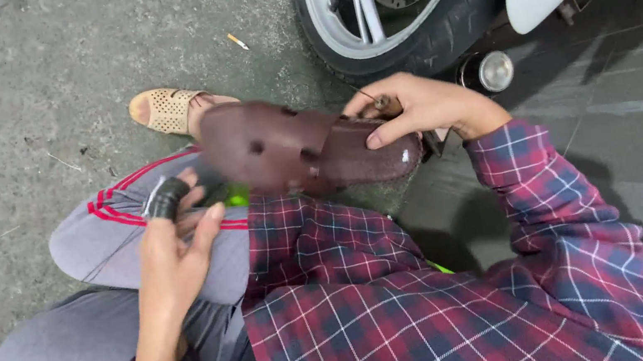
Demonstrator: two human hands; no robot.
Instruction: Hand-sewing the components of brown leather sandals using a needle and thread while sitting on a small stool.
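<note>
The right hand [420, 108] grips the brown sandal [304, 148], thumb pressed on its sole. Just left of the sandal, the left hand [173, 256] has loosely curled fingers, one wearing a dark finger guard [165, 200].

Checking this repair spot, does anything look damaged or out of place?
A cigarette butt lies loose on the concrete by the wheel. The brown sandal in the right hand shows a pale scuff near its end.

left hand [172, 252]: raised, fingers loosely curled | right hand [420, 106]: fingers closed in grip, wrist bent
</note>
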